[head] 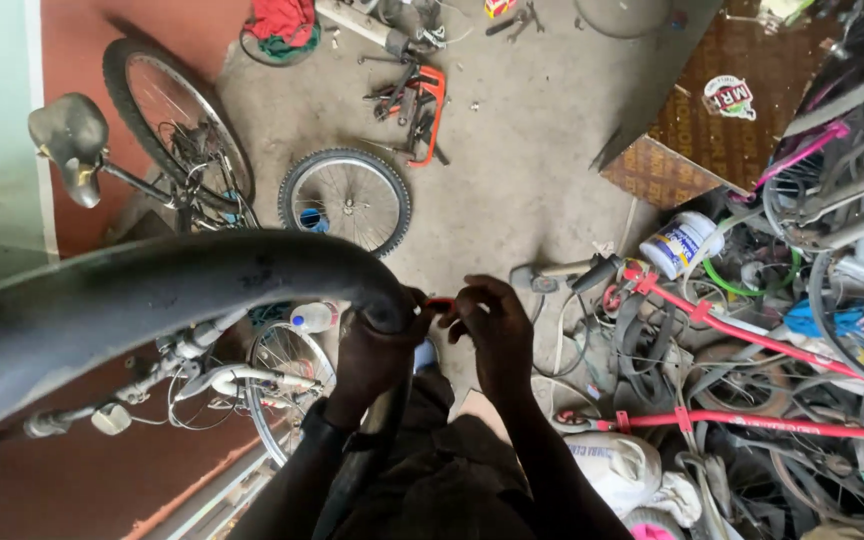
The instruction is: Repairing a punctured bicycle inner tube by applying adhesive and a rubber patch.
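Fingers [457, 310] of both hands pinch narrowly at one small red piece [440, 303], held between the two hands right at the bend of the inner tube [152, 290]. That tube is matt black rubber, smooth and dusty, sweeping in a broad arc from the left edge to the left hand [377, 345], which wraps around it where it curves down. The right hand [497, 335] sits just beside the tube, its fingertips closed on the red piece.

Beyond the tube, on the grey concrete floor [522, 170], lies one small spoked wheel [345, 197] with a knobbly tyre. Left of the tube stands one bicycle with a worn grey saddle [69, 140]. One orange-framed tool [430, 110] lies farther out past the wheel. Right of the tube sit one white plastic tub [682, 243] and two red bicycle frame tubes [732, 330] among tangled wheels and cables.
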